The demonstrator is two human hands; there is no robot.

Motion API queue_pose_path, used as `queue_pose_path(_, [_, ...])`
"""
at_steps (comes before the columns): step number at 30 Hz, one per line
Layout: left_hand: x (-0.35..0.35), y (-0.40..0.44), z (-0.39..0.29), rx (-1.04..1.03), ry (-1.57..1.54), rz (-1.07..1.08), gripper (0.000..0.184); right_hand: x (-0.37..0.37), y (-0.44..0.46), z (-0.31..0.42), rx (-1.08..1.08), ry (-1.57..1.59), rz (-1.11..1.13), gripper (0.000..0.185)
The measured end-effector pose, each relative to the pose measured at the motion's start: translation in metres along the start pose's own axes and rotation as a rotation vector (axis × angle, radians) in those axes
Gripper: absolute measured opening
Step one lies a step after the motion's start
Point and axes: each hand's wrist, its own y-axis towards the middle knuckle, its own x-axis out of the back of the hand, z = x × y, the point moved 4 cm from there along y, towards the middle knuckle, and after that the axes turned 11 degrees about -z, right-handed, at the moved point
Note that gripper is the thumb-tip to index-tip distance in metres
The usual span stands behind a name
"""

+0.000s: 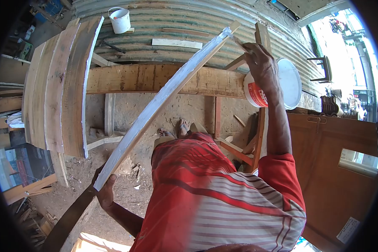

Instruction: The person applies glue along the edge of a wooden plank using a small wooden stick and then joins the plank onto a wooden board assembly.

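Observation:
A long wooden board (pixel 155 101) slants across the view, its upward edge coated with a white, glue-like layer. My left hand (pixel 106 191) is closed around the board's lower end, thumb on the near side. At the far end, my right hand (pixel 262 67) grips a thin spreader (pixel 238 41), its tip touching the white coating; whether it is a brush or a flat stick is unclear. Beneath my right wrist stands a white bucket (pixel 290 84) with a red label, on the beam. Left of the board, several planks (pixel 56 88) sit side by side with white along their seams.
A thick wooden beam (pixel 155 79) runs crosswise under the board. Behind it, corrugated metal sheeting (pixel 180 21) holds a small white pail (pixel 120 21) and a white strip (pixel 177 43). A brown door panel (pixel 323 155) is at right. A dark arm-like shape (pixel 69 216) lies lower left.

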Motion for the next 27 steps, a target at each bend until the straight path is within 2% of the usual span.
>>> queue_pose_path(4, [0.003, 0.000, 0.002, 0.027, 0.003, 0.023, 0.045, 0.000, 0.001, 0.009, 0.039, -0.021, -0.094, 0.026])
queue_pose_path(7, [0.005, 0.000, 0.004, 0.020, 0.004, 0.046, 0.045, -0.004, -0.007, 0.018, 0.057, 0.003, -0.031, 0.025])
queue_pose_path(12, [0.004, 0.002, -0.002, 0.020, 0.039, 0.046, 0.047, -0.009, 0.003, -0.010, 0.015, -0.116, -0.113, 0.027])
queue_pose_path(16, [0.019, 0.000, 0.018, 0.010, 0.015, -0.011, 0.045, -0.004, -0.007, 0.021, 0.084, 0.022, -0.080, 0.028])
queue_pose_path(19, [0.026, 0.001, 0.023, 0.015, 0.004, -0.034, 0.045, -0.010, -0.005, 0.016, 0.098, -0.021, -0.066, 0.028])
queue_pose_path(23, [0.025, 0.005, 0.021, 0.048, -0.014, 0.005, 0.049, -0.012, 0.010, -0.003, -0.003, -0.105, -0.130, 0.027])
queue_pose_path(27, [0.024, 0.006, 0.018, 0.053, -0.057, 0.029, 0.051, -0.005, 0.001, 0.027, 0.061, -0.056, -0.102, 0.027])
